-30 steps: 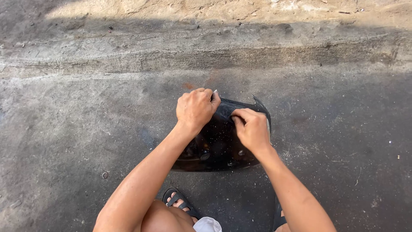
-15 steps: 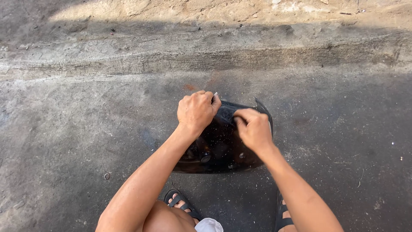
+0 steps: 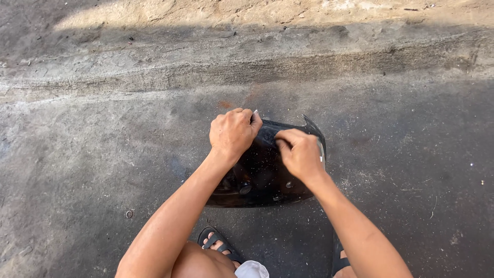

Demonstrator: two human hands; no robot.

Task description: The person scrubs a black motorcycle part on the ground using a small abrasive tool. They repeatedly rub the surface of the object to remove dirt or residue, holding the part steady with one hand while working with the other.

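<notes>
Nearest us, our sandal rests on the concrete ground, with a small ring lying off to the left. Beyond it a black panel lies on the ground. Our left hand is fisted at its far edge, pinching something small and pale. Our right hand presses curled fingers onto the panel, just beside the left. Farther off runs a kerb.

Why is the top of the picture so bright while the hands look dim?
Head view: sunlight strikes only the sandy strip along the top; the concrete ground, left hand, right hand and black plastic panel lie in even shade, sharp, without glare.
</notes>
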